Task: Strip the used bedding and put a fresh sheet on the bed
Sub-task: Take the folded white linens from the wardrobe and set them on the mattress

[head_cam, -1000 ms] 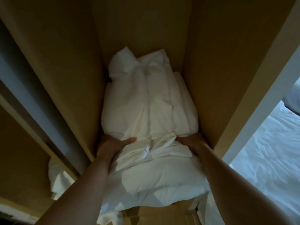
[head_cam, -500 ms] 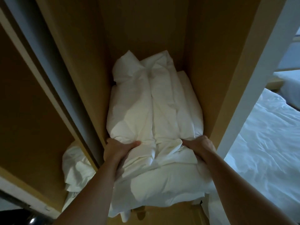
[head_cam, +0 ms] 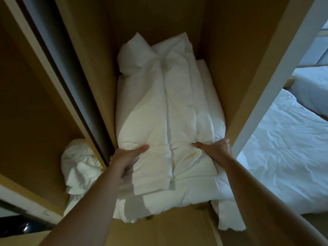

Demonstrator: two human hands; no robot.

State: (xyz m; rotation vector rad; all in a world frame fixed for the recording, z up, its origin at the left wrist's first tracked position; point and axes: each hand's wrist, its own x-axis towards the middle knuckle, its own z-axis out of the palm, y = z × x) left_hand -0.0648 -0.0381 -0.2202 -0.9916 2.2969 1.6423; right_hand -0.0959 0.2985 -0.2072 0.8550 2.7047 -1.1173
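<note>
Fingers of the left hand [head_cam: 126, 158] are curled around the near left edge of the folded white quilted bedding bundle [head_cam: 168, 121], thumb on top, the rest tucked under a fold. My right hand [head_cam: 215, 148] lies on the near right of the same bundle with fingers closed into the cloth, thumb pointing toward centre frame; how far they wrap underneath I cannot tell.

Bundle sits in the narrow middle compartment of the tan wooden wardrobe [head_cam: 230, 59], filling it wall to wall; its near end overhangs the shelf front at lower centre.

Lower left of frame: a crumpled white sheet [head_cam: 79, 171] lies in the neighbouring compartment, beyond the divider panel.

Right of frame: a bed with wrinkled white sheet [head_cam: 284, 157], partly hidden by the white wardrobe door edge [head_cam: 276, 86].

Writing: none legible. No brand or label seen on cloth or wood; light is dim.
</note>
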